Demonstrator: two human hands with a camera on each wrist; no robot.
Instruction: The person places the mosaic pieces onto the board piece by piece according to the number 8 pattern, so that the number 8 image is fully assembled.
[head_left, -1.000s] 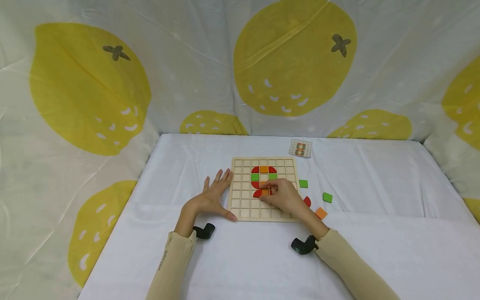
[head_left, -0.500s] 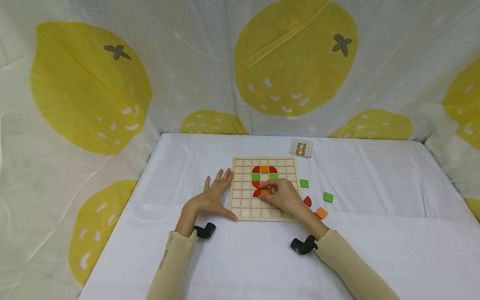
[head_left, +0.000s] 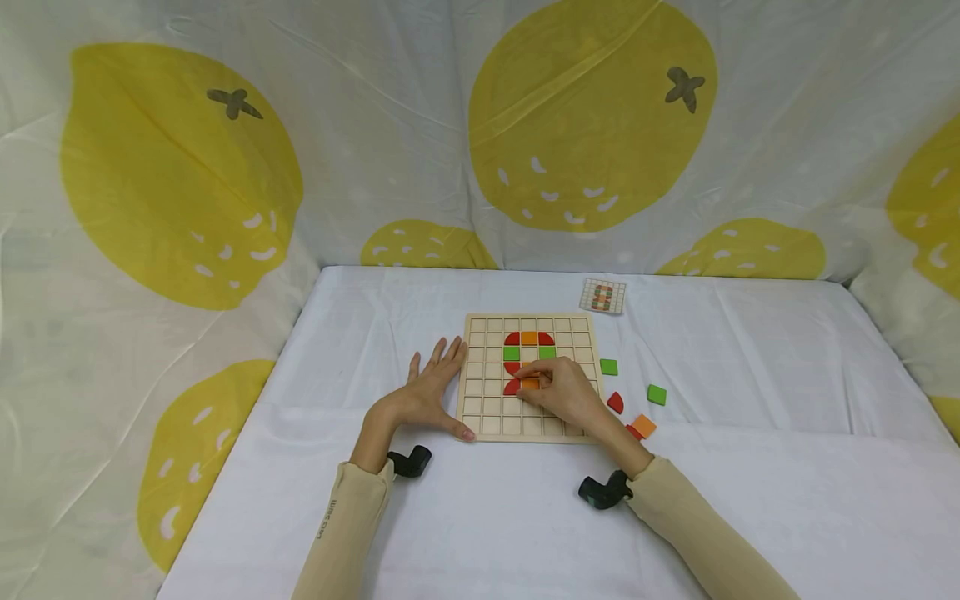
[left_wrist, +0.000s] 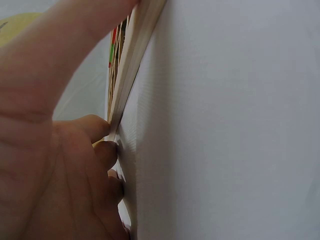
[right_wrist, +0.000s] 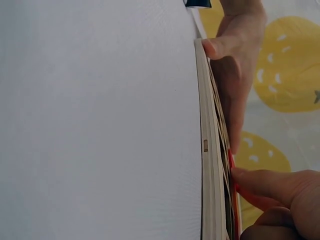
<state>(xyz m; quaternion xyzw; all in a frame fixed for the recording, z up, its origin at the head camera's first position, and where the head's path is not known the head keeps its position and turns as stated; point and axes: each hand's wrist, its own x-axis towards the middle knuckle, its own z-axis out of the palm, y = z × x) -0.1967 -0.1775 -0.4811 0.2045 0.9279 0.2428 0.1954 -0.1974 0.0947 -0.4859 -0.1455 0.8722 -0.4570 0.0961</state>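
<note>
I see the red piece (head_left: 512, 387) just left of the centre of the board (head_left: 493, 407) — the nearer right hand (head_left: 566, 392) pinches it; the left hand (head_left: 423, 396), fingers splayed, touches the board's left edge.

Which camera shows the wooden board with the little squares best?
The head view: it shows the wooden board from above, with most squares visible, though the right hand hides some. The left wrist view shows its side edge and a thin sliver of its top. The right wrist view also sees it nearly edge-on.
</note>
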